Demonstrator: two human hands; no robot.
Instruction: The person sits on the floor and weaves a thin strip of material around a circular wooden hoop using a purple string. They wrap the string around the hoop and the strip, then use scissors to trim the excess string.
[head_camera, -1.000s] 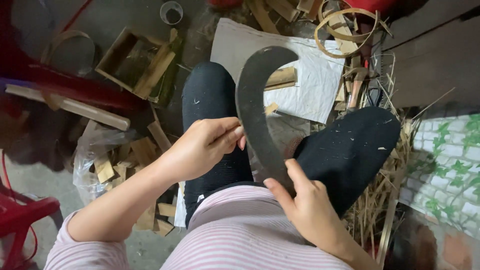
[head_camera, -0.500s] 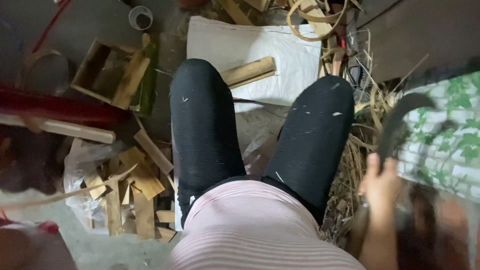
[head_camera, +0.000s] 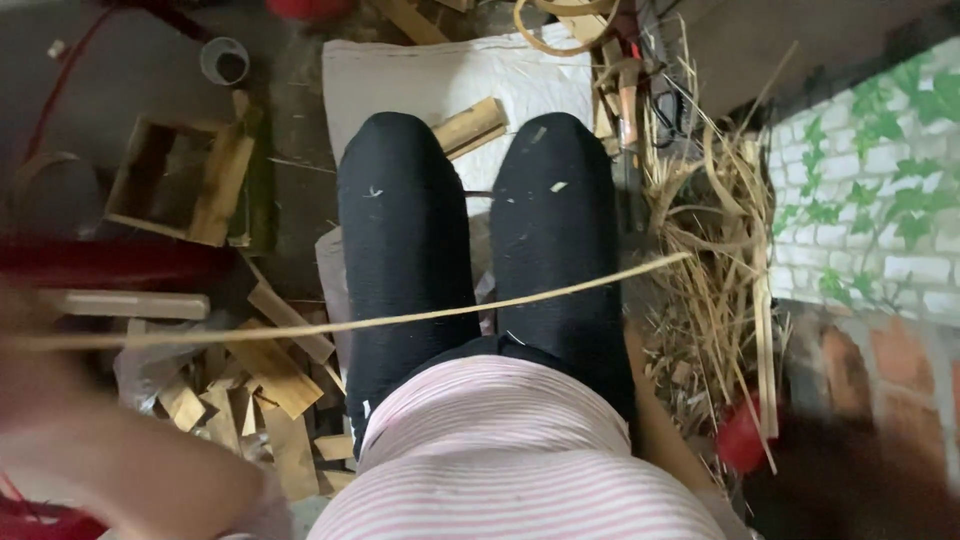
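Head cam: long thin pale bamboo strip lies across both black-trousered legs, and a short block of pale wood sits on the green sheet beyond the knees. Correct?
One thing is wrong: the sheet is white, not green. The head view shows the short pale wood block on a white sheet beyond the knees. The long thin pale bamboo strip does cross both black-trousered legs.

A rough home workshop for bamboo or wood craft is shown, set on a bare concrete floor (head_camera: 150, 90). Split offcut blocks (head_camera: 265, 375) are heaped at 8 o'clock, and a small open wooden box (head_camera: 180, 180) is seen at 10 o'clock. A white woven sack (head_camera: 440, 75) is spread flat at 12 o'clock with a cut billet (head_camera: 470, 125) lying on it. Thin shavings and strips (head_camera: 705, 240) are piled at 3 o'clock, beside a wall covered in brick-and-ivy patterned paper (head_camera: 870, 190). A long thin strip (head_camera: 420, 315) is stretched across the lap
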